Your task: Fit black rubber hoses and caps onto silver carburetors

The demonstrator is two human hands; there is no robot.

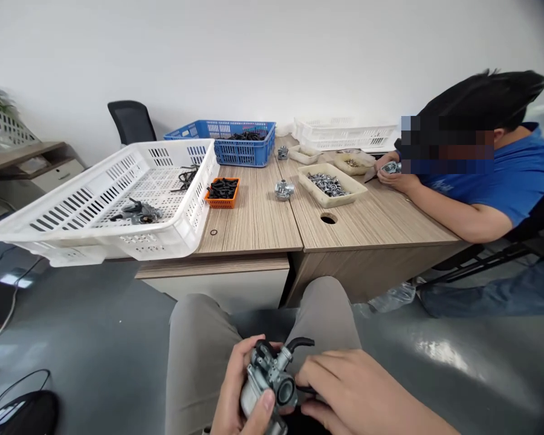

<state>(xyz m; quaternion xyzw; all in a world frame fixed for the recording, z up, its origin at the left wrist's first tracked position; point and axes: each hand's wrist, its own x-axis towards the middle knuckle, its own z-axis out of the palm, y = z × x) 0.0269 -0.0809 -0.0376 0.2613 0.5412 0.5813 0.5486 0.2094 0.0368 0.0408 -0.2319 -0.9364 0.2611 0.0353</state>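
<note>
My left hand point(240, 386) is wrapped around a silvery metal carburetor point(272, 386), thumb across its front near the round bore. A short bent black hose point(301, 343) sticks out from the carburetor's top and points right. Just right of the bore, my right hand point(340, 386) is closed with its fingertips against the carburetor's side. Between those fingers shows a slim black piece point(307, 390), probably rubber hose, mostly hidden by the fingers. Both hands are over my lap, in front of the table.
On the table point(254, 232) stand a white crate point(194, 205) holding carburetors, a blue crate point(249, 157), an orange basket point(222, 203) of black parts, a tray point(340, 199) of metal parts and a loose carburetor point(283, 190). At right, a co-worker point(462, 205) handles another carburetor point(391, 167).
</note>
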